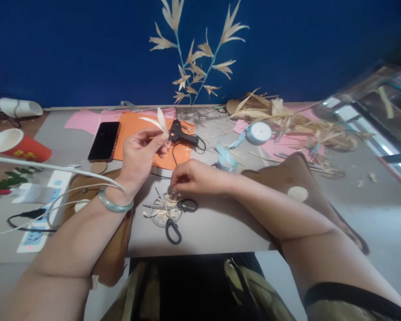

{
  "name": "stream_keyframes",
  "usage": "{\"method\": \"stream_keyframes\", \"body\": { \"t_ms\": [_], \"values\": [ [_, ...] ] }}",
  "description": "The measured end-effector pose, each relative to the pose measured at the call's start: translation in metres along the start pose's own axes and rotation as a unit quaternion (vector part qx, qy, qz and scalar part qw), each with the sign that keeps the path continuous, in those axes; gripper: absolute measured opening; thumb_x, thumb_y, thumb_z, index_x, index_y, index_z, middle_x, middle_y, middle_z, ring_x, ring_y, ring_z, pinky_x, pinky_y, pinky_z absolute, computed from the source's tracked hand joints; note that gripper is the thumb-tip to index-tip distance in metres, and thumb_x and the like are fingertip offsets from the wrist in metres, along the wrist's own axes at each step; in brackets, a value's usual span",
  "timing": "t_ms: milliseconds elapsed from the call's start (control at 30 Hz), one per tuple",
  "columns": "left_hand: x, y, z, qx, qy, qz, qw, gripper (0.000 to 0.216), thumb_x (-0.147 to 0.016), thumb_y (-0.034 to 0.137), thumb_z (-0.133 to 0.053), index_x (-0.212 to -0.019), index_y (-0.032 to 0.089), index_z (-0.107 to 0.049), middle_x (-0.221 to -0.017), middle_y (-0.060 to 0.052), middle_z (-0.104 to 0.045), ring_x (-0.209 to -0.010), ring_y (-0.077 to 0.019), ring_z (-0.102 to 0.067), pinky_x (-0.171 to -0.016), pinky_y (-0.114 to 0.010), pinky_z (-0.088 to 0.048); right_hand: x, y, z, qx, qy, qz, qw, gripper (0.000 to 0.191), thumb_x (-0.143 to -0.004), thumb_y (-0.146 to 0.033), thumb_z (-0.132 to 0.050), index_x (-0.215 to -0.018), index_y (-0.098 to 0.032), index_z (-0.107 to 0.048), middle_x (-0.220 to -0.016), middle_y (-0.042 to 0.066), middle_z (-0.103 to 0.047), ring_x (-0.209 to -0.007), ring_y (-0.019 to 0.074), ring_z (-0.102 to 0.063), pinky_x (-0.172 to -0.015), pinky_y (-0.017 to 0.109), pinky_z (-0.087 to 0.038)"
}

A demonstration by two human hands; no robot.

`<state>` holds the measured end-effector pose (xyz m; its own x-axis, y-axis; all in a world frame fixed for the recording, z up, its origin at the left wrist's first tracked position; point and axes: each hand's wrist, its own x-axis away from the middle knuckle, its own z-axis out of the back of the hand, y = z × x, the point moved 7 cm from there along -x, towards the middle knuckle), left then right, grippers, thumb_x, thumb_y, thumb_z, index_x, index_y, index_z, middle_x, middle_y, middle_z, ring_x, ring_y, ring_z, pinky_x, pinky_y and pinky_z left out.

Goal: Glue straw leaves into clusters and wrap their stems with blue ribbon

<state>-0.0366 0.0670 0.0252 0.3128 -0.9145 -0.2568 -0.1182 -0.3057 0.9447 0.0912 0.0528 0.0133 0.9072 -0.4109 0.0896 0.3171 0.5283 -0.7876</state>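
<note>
My left hand is raised above the table, its fingers pinched on a small stem with pale leaf-shaped petals fanning upward. A green bangle circles that wrist. My right hand rests low on the table with its fingers curled down into a small pile of pale leaf scraps; what it pinches there is hidden. Black-handled scissors lie across that pile, just below the right hand. A black glue gun lies on an orange sheet just beyond the left hand.
A black phone lies left of the orange sheet. A red paper cup lies on its side at far left, near a power strip with cables. Blue ribbon roll, dried husks and pink paper sit at the right. A decorated branch stands against the blue wall.
</note>
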Motion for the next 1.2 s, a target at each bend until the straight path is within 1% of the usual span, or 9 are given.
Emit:
{"method": "stream_keyframes", "body": {
  "t_ms": [133,333,433,533,700,833,1000,1100,1200],
  "values": [
    [0.000,0.000,-0.001,0.007,-0.002,-0.009,1.000,0.020,-0.067,0.031,-0.081,-0.075,0.017,-0.068,-0.058,0.003,-0.062,-0.046,-0.0067,-0.054,-0.046,-0.020,-0.046,0.000,-0.001,-0.024,0.106,-0.071,-0.008,0.992,0.010,-0.076,-0.019,-0.067,-0.079,-0.013,-0.073,-0.071,0.003,-0.069,-0.062,0.0109,-0.056,-0.064,0.023,-0.038],
    [0.002,-0.002,-0.003,0.009,0.001,0.006,1.000,0.021,-0.067,0.030,-0.081,-0.074,0.016,-0.067,-0.056,0.003,-0.061,-0.045,-0.0063,-0.053,-0.046,-0.020,-0.045,-0.004,0.003,-0.041,0.156,-0.072,0.000,0.985,0.010,-0.076,-0.018,-0.062,-0.075,-0.013,-0.071,-0.068,0.004,-0.068,-0.061,0.0124,-0.055,-0.073,0.027,-0.039],
    [0.002,-0.001,-0.002,0.012,0.005,0.006,1.000,0.021,-0.067,0.030,-0.081,-0.075,0.016,-0.067,-0.056,0.003,-0.061,-0.046,-0.0065,-0.053,-0.046,-0.020,-0.045,-0.003,0.006,-0.035,0.084,-0.066,-0.016,0.994,0.009,-0.074,-0.011,-0.061,-0.070,-0.013,-0.069,-0.065,0.002,-0.066,-0.058,0.0098,-0.052,-0.064,0.023,-0.038],
    [0.002,0.000,0.000,0.009,0.015,0.007,1.000,0.021,-0.069,0.030,-0.079,-0.076,0.016,-0.066,-0.056,0.003,-0.061,-0.047,-0.0066,-0.054,-0.046,-0.019,-0.045,-0.002,0.011,-0.023,-0.055,-0.056,-0.042,0.996,0.009,-0.076,-0.012,-0.060,-0.071,-0.012,-0.067,-0.062,-0.001,-0.062,-0.055,0.0079,-0.050,-0.057,0.020,-0.038],
    [0.000,-0.002,0.004,-0.011,0.023,0.017,1.000,0.021,-0.071,0.031,-0.077,-0.078,0.016,-0.065,-0.057,0.003,-0.061,-0.048,-0.0066,-0.054,-0.047,-0.018,-0.045,-0.004,0.019,-0.005,-0.270,-0.047,-0.048,0.960,0.019,-0.079,-0.030,-0.066,-0.080,-0.011,-0.067,-0.068,-0.001,-0.064,-0.062,0.0084,-0.055,-0.061,0.021,-0.043],
    [-0.001,-0.004,0.007,-0.006,0.034,0.018,0.999,0.021,-0.072,0.032,-0.076,-0.079,0.016,-0.064,-0.059,0.003,-0.061,-0.048,-0.0065,-0.054,-0.049,-0.019,-0.046,-0.005,0.022,0.016,-0.317,0.054,-0.042,0.946,0.024,-0.077,-0.035,-0.071,-0.076,-0.013,-0.063,-0.067,-0.002,-0.060,-0.060,0.0071,-0.052,-0.057,0.020,-0.040],
    [0.001,-0.007,0.004,0.002,0.023,0.029,0.999,0.022,-0.072,0.032,-0.076,-0.080,0.016,-0.063,-0.062,0.002,-0.063,-0.051,-0.0077,-0.056,-0.051,-0.020,-0.046,-0.004,0.027,0.035,-0.390,0.185,-0.012,0.902,0.023,-0.080,-0.035,-0.067,-0.072,-0.015,-0.058,-0.064,-0.003,-0.060,-0.054,0.0060,-0.049,-0.053,0.020,-0.039],
    [0.003,-0.007,0.001,0.004,0.012,0.035,0.999,0.021,-0.073,0.031,-0.075,-0.079,0.015,-0.063,-0.063,0.001,-0.064,-0.050,-0.0074,-0.055,-0.051,-0.020,-0.046,-0.004,0.032,0.040,-0.409,0.213,-0.013,0.887,0.019,-0.078,-0.032,-0.067,-0.072,-0.015,-0.058,-0.065,-0.003,-0.061,-0.052,0.0057,-0.048,-0.050,0.019,-0.038],
    [0.004,-0.006,-0.001,0.009,0.008,0.037,0.999,0.019,-0.073,0.030,-0.075,-0.078,0.015,-0.064,-0.065,0.001,-0.065,-0.050,-0.0071,-0.055,-0.051,-0.020,-0.046,-0.004,0.032,0.038,-0.410,0.179,-0.024,0.894,0.019,-0.077,-0.031,-0.066,-0.069,-0.015,-0.058,-0.063,-0.002,-0.061,-0.051,0.0057,-0.048,-0.049,0.019,-0.037]
  ]
}}
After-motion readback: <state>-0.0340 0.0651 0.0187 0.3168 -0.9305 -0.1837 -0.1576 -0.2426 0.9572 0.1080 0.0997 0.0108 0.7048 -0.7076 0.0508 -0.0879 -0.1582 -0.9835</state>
